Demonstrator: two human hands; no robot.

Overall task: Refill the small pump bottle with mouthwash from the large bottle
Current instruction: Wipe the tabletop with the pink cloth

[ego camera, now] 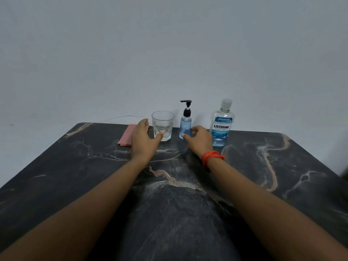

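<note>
A plain, pale grey-blue wall (169,44) fills the upper half of the view, unmarked and evenly lit by soft, dim light without hard shadows. Against it stands a tabletop (282,166) of dark, near-black stone pattern, crossed by pale beige and white veins, with rounded far corners. A thin wire (122,117) curves along the wall just above the tabletop's far left edge.
</note>
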